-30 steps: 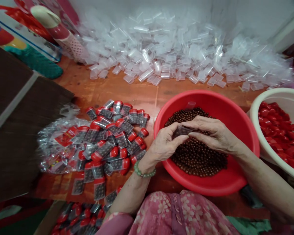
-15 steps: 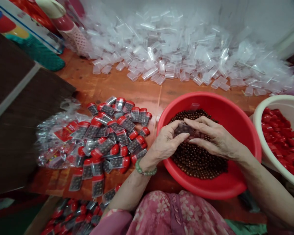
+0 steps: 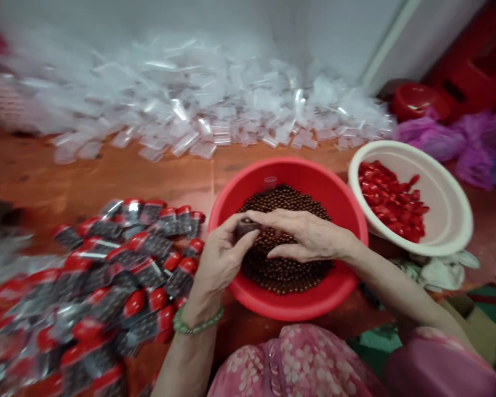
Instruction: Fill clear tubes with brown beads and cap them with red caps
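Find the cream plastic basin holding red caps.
The cream plastic basin sits at upper right of the head view, just right of the red plastic basin of brown beads.

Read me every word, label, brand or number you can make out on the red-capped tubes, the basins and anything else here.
Nothing can be read with certainty; no word, brand or number is legible.
Red-capped tubes: any print is too blurred to read.
Small tube between the left hand and right hand: too dark and small to read.
Red basin: no text visible.
Cream basin: no text visible.
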A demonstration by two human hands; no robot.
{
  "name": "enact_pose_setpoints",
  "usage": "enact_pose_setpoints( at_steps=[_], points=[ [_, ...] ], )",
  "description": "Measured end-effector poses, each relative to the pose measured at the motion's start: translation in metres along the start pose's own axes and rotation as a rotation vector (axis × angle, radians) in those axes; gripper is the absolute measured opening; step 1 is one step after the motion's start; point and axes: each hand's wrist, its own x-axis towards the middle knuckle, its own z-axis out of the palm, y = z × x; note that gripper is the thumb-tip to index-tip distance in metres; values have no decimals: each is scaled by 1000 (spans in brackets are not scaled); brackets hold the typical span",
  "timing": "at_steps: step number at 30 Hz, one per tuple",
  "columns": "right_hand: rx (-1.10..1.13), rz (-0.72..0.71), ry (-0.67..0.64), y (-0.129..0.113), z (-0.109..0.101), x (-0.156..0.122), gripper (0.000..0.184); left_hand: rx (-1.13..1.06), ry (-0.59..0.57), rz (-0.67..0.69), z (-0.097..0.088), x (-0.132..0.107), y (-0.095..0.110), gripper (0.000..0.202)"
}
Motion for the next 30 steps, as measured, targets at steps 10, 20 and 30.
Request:
enact_pose_setpoints(
  at_steps=[10,20,30],
  points=[
    [-378,498,341,7,-100,-99,25,102,-93,29,6,4,23,14],
    [-731,1021,-53,131,-102,-150,21,11,-97,-55,20,8,25,18],
    [-885,729,396,131,-123,-200,20,-299,-145,-166,14,13,15,38]
  ],
)
